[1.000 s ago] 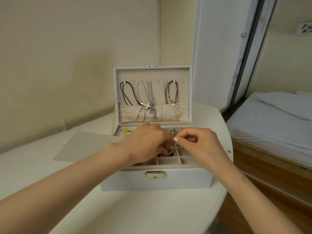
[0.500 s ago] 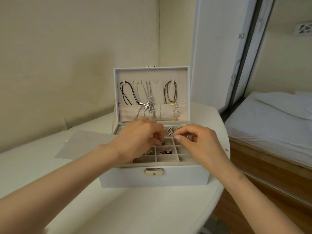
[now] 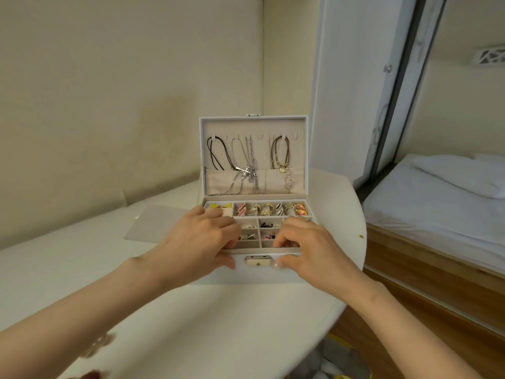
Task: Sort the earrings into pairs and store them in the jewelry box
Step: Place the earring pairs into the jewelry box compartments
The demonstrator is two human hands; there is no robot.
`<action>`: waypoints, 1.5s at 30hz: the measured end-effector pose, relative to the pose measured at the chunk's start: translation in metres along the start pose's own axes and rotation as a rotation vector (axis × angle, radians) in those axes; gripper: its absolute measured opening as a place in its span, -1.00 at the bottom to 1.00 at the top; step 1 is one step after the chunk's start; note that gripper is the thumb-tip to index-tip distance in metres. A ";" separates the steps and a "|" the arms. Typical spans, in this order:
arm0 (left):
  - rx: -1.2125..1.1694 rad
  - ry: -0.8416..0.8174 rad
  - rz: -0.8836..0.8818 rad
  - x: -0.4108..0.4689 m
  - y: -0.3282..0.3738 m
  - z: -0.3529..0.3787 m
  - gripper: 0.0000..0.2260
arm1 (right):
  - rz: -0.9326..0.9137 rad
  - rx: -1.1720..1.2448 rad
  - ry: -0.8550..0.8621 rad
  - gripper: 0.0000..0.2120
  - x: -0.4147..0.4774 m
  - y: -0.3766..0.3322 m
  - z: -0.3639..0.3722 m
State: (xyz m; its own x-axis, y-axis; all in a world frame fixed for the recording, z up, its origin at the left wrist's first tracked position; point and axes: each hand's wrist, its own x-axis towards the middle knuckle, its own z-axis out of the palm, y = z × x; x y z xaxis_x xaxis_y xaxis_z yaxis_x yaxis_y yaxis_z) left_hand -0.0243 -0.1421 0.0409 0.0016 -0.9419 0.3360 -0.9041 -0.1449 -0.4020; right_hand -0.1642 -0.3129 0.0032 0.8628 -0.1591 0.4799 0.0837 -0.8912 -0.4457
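Hands (image 3: 203,239) (image 3: 311,251) around jewelry box (image 3: 259,276) rim

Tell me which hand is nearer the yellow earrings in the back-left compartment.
Left. The left hand lies beside the yellow earrings; the right hand grips the white jewelry box's front-right edge.

We are drawing hands apart: left hand (image 3: 202,242) is sliding off middle compartments toward near-left corner of jewelry box (image 3: 259,274), right hand (image 3: 308,250) is dropping toward near-right corner. We are no longer pinching together over tray. Fingers are now curling over front rim, thumbs pressing on front wall either side of clasp (image 3: 258,261). Back row of earrings (image 3: 267,209), partly covered before, is now showing in full, and so are middle compartments.
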 end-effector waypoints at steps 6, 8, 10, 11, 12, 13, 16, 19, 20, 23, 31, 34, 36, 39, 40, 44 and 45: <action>-0.055 0.015 0.001 0.000 0.001 0.005 -0.60 | -0.024 0.073 0.077 -0.85 -0.002 0.004 0.007; -0.105 0.008 -0.013 -0.002 0.001 0.005 -0.61 | -0.033 0.092 0.083 -0.85 -0.003 0.002 0.007; -0.198 0.005 -0.043 -0.006 -0.001 0.002 -0.65 | -0.043 0.102 0.081 -0.86 -0.004 -0.004 0.006; -0.238 -0.007 -0.060 -0.010 -0.003 -0.002 -0.67 | -0.048 0.101 0.080 -0.86 -0.004 -0.008 0.006; -0.261 -0.012 -0.072 -0.014 -0.005 -0.005 -0.70 | -0.053 0.096 0.081 -0.86 -0.004 -0.013 0.007; -0.268 -0.013 -0.080 -0.018 -0.006 -0.008 -0.72 | -0.061 0.090 0.086 -0.86 -0.004 -0.018 0.008; -0.239 0.010 -0.067 -0.031 -0.009 -0.014 -0.71 | -0.075 0.075 0.112 -0.86 -0.006 -0.031 0.015; -0.167 0.037 -0.039 -0.042 -0.011 -0.013 -0.67 | -0.067 0.046 0.119 -0.84 -0.011 -0.039 0.023; -0.140 0.042 -0.036 -0.044 -0.009 -0.013 -0.65 | -0.059 0.038 0.115 -0.83 -0.013 -0.041 0.024; -0.105 0.044 -0.057 -0.050 -0.003 -0.011 -0.63 | -0.019 0.018 0.093 -0.81 -0.016 -0.044 0.027; -0.334 0.004 -0.378 -0.081 -0.002 -0.039 -0.76 | -0.235 -0.110 0.244 -0.88 -0.026 -0.087 0.045; -0.306 -0.312 -0.475 -0.107 -0.010 -0.050 -0.67 | -0.252 0.077 0.125 -0.90 -0.031 -0.116 0.069; -0.308 -0.565 -0.512 -0.123 -0.013 -0.055 -0.66 | -0.220 0.182 -0.010 -0.88 -0.030 -0.132 0.087; -0.340 -0.804 -0.544 -0.142 -0.014 -0.058 -0.67 | -0.155 0.234 -0.145 -0.82 -0.022 -0.151 0.111; -0.334 -0.843 -0.532 -0.147 -0.013 -0.058 -0.67 | -0.141 0.226 -0.181 -0.80 -0.019 -0.156 0.117; -0.274 -0.841 -0.490 -0.160 -0.007 -0.049 -0.74 | -0.098 0.161 -0.294 -0.76 -0.011 -0.171 0.132; -0.269 -0.819 -0.488 -0.163 -0.007 -0.046 -0.77 | -0.091 0.159 -0.306 -0.77 -0.011 -0.172 0.134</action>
State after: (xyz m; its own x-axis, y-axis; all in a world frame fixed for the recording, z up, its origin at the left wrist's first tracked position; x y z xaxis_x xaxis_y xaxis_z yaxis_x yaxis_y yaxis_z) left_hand -0.0381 0.0262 0.0283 0.6033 -0.7303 -0.3204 -0.7922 -0.5951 -0.1352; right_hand -0.1211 -0.1009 -0.0264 0.9556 0.0746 0.2851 0.2232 -0.8149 -0.5349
